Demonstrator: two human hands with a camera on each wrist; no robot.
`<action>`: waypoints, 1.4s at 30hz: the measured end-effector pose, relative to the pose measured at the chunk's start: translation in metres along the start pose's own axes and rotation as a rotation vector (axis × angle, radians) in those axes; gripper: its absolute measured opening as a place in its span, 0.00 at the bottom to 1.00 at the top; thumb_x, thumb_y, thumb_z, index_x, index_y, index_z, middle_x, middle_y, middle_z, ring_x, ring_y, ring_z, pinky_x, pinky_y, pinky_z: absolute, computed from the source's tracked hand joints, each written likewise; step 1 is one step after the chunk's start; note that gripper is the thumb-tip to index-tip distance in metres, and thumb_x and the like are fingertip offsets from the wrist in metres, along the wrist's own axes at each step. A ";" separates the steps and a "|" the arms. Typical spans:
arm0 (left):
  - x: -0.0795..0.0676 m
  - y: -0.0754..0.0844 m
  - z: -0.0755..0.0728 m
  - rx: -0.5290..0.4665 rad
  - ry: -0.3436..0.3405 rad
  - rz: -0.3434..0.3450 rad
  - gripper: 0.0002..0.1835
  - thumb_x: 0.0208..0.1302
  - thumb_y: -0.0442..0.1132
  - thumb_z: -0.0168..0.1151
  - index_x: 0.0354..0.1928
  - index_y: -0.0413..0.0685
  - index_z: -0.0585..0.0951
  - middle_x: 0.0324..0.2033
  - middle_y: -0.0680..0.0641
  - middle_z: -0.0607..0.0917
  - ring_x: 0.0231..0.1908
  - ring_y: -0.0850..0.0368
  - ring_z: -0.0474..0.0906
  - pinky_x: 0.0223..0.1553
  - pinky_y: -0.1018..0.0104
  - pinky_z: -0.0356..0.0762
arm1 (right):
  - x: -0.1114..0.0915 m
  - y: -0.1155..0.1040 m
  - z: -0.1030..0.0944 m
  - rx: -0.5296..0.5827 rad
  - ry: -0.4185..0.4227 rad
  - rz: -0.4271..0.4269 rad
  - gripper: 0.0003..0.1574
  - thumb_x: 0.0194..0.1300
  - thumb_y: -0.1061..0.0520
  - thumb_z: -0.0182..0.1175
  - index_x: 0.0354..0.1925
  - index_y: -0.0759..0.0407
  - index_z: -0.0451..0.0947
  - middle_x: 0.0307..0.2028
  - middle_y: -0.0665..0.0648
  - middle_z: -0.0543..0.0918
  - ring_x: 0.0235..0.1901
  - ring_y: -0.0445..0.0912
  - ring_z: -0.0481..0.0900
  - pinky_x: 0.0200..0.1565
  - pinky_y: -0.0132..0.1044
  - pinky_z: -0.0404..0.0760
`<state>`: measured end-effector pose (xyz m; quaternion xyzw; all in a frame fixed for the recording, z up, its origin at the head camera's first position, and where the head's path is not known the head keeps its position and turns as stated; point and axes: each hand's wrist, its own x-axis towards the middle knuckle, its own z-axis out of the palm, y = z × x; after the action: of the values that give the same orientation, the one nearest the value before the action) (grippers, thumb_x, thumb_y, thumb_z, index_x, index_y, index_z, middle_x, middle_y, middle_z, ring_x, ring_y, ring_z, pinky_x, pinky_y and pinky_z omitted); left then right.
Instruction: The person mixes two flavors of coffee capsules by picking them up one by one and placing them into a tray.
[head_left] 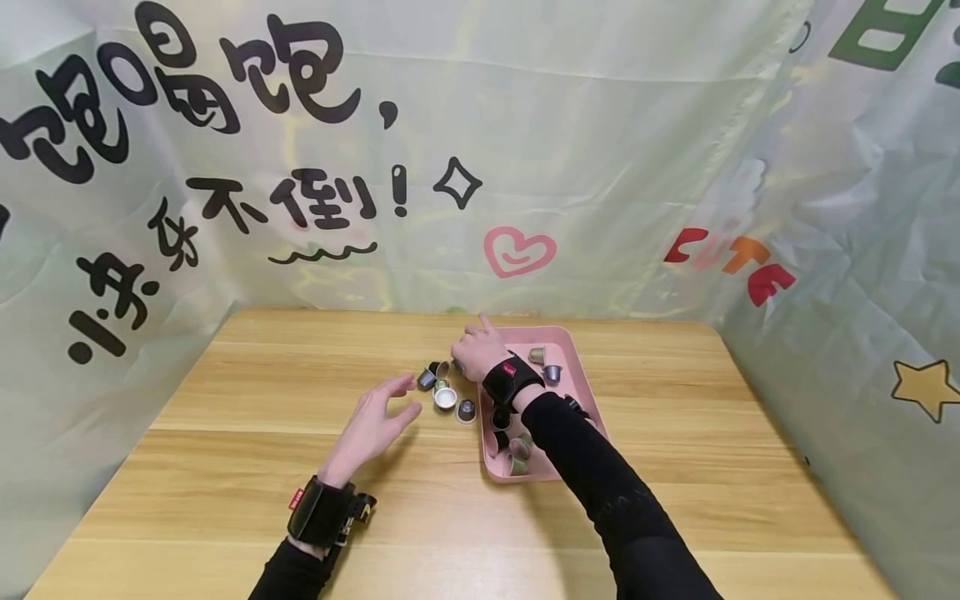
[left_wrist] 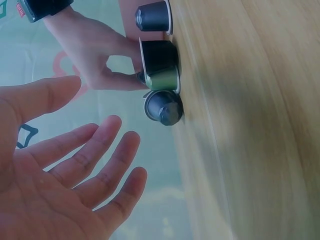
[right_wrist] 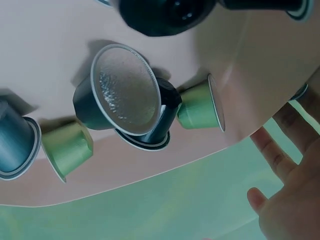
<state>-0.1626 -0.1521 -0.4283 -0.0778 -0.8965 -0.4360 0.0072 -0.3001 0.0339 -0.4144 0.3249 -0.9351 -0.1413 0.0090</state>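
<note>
My right hand (head_left: 480, 352) reaches over the left rim of a pink tray (head_left: 546, 468), its thumb and fingers pinching a dark coffee capsule (head_left: 459, 365) that is mostly hidden. Left of the tray, several more capsules lie close together on the wood, among them a white-faced capsule (head_left: 445, 399) and a dark capsule (head_left: 467, 410). Beside this group hangs my left hand (head_left: 375, 421), fingers spread and holding nothing. The left wrist view shows a green capsule (left_wrist: 164, 81) partly covering the right fingertips. Inside the tray, the right wrist view shows a large dark capsule (right_wrist: 95, 105) among smaller ones.
The wooden table (head_left: 262, 400) extends around the tray. Green capsules (head_left: 517, 465) lie at the tray's near left corner, and a blue-grey capsule (head_left: 552, 374) toward its far side. A printed cloth (head_left: 600, 167) borders the table at the back and sides.
</note>
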 end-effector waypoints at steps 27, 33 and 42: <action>-0.001 0.001 0.000 -0.001 -0.002 0.006 0.31 0.69 0.40 0.62 0.72 0.39 0.67 0.66 0.36 0.77 0.67 0.37 0.71 0.69 0.34 0.66 | -0.017 0.021 -0.020 0.214 0.167 0.021 0.23 0.73 0.47 0.59 0.60 0.55 0.77 0.52 0.54 0.88 0.67 0.51 0.73 0.79 0.60 0.47; -0.001 0.002 0.000 0.000 -0.007 0.005 0.32 0.69 0.40 0.62 0.72 0.39 0.67 0.66 0.36 0.76 0.67 0.37 0.71 0.69 0.34 0.66 | -0.024 0.040 -0.017 0.301 0.251 0.033 0.23 0.73 0.47 0.60 0.61 0.55 0.76 0.51 0.54 0.88 0.65 0.52 0.74 0.78 0.61 0.49; -0.001 0.002 0.000 0.001 -0.020 -0.002 0.32 0.69 0.40 0.62 0.72 0.40 0.66 0.66 0.36 0.76 0.67 0.37 0.71 0.69 0.33 0.65 | -0.040 0.065 -0.004 0.472 0.308 0.064 0.22 0.72 0.48 0.60 0.59 0.57 0.77 0.54 0.60 0.86 0.65 0.59 0.73 0.76 0.61 0.56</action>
<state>-0.1615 -0.1507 -0.4272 -0.0815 -0.8968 -0.4350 -0.0022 -0.3078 0.1058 -0.3898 0.3061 -0.9395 0.1318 0.0796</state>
